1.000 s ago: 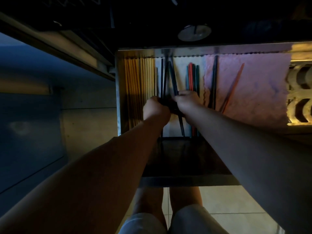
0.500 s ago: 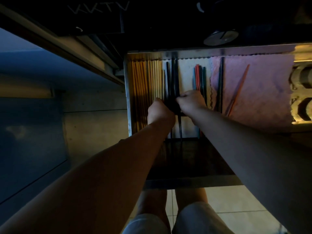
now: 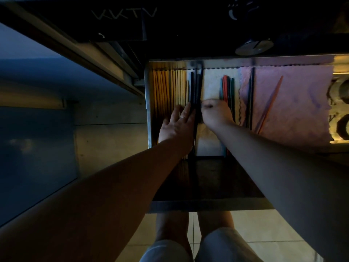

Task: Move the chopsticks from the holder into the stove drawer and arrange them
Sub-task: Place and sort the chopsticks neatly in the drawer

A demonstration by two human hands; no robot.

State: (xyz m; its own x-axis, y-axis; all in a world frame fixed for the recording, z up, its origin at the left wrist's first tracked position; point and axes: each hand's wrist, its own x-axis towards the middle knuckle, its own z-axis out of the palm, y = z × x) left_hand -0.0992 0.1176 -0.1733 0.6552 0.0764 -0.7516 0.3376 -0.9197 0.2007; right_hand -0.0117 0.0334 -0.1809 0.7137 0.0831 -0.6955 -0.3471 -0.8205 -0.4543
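Note:
The stove drawer (image 3: 148, 110) stands pulled out below the stove front. Several yellow and pale wooden chopsticks (image 3: 166, 87) lie side by side at its left. Beside them lies a bundle of black chopsticks (image 3: 196, 84), parallel and close together. My left hand (image 3: 177, 123) lies flat with straight fingers against the bundle's left side. My right hand (image 3: 213, 112) has curled fingers at the bundle's right side; whether it pinches a stick is hidden. Red, blue and green chopsticks (image 3: 226, 87) lie right of my right hand.
A pink cloth (image 3: 294, 103) lines the drawer's right part, with a black pair (image 3: 251, 95) and a slanted orange chopstick (image 3: 272, 103) on it. A round knob (image 3: 254, 47) sits on the dark stove front above. A metal rack (image 3: 340, 114) shows at far right. My knees are below.
The splayed black chopsticks have been drawn together into a straight bundle. My left hand has opened from a curled grip to flat fingers along the bundle. The view has shifted slightly.

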